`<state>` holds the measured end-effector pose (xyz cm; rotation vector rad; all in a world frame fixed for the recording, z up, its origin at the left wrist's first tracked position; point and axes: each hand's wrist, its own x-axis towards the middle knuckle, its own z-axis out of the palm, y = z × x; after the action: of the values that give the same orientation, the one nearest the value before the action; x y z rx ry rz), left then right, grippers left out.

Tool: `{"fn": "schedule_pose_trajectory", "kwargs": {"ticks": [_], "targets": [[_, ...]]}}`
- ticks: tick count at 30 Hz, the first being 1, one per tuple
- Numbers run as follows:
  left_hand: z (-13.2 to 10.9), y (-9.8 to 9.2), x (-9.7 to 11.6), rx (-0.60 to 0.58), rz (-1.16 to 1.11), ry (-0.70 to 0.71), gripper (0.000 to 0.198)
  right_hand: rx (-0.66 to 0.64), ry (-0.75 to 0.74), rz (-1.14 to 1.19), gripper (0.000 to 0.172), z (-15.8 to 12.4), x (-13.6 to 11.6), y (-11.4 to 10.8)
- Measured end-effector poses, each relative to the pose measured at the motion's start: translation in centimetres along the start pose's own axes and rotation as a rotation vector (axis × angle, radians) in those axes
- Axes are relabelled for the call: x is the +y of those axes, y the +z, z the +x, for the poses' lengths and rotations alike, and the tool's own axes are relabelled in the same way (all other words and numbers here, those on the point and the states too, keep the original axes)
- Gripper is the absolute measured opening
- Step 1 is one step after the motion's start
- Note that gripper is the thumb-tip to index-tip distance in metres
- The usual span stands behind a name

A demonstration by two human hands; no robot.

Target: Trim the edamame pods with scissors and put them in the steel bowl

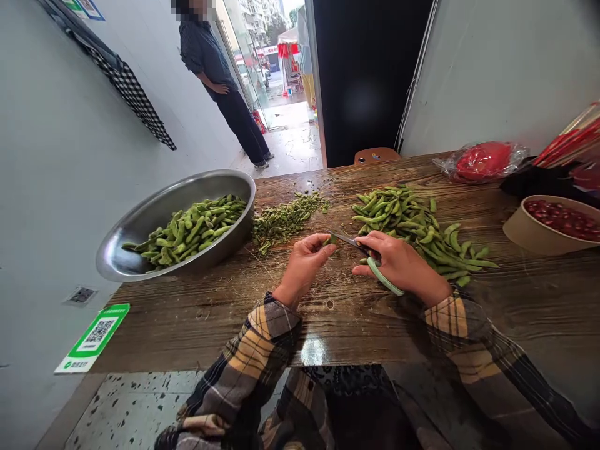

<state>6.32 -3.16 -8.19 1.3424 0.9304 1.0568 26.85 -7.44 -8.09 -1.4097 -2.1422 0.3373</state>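
My left hand point(307, 262) pinches a green soybean pod point(330, 240), most of it hidden by the fingers. Pale green-handled scissors point(385, 278) are in my right hand point(398, 259), their blades pointing left at the pod's tip. Behind and beside my right hand lies a pile of whole pods point(403, 215). Small trimmed bits of pod point(290, 219) are heaped beyond my left hand. To the left, a wide steel bowl point(225, 240) leans toward the wall side with many pods point(192, 228) in it.
The wooden table point(225, 325) holds a paper tub of dark red beans point(529, 231) and a plastic-wrapped red bundle point(485, 161) on the right. A green payment card point(96, 337) is at the left edge. Another person point(220, 81) stands by the glass door.
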Motion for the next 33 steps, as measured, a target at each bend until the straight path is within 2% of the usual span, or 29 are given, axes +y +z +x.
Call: {"fn": "schedule_pose_trajectory", "kwargs": {"ticks": [3,7,13,17,20,24,28,33], "targets": [[0.0,-0.1,0.1,-0.032,0.147,0.087,0.016,-0.032,-0.009,0.0,0.049,0.0,-0.6,-0.2],[-0.1,-0.1,0.1,-0.076,0.279,0.12,0.017,-0.052,-0.017,0.014,0.052,0.0,-0.9,-0.1],[-0.2,-0.2,0.4,-0.102,0.322,0.123,0.013,-0.064,-0.063,-0.034,0.039,0.0,-0.1,0.3],[0.0,-0.3,0.4,-0.081,0.334,0.113,0.011,-0.067,-0.087,-0.025,0.037,0.0,0.2,0.4],[0.1,-0.5,0.1,-0.003,0.229,0.098,0.013,0.01,-0.063,0.008,0.04,0.1,0.4,0.5],[0.3,-0.7,0.0,0.086,-0.132,-0.058,0.024,0.129,-0.007,0.017,0.042,0.2,0.7,0.7],[0.4,-0.9,0.3,0.088,-0.351,-0.146,0.031,0.101,-0.002,-0.015,0.047,0.1,0.6,0.8],[0.4,-0.9,0.4,0.067,-0.436,-0.169,0.032,0.04,-0.005,-0.04,0.052,0.0,-0.1,0.6]]}}
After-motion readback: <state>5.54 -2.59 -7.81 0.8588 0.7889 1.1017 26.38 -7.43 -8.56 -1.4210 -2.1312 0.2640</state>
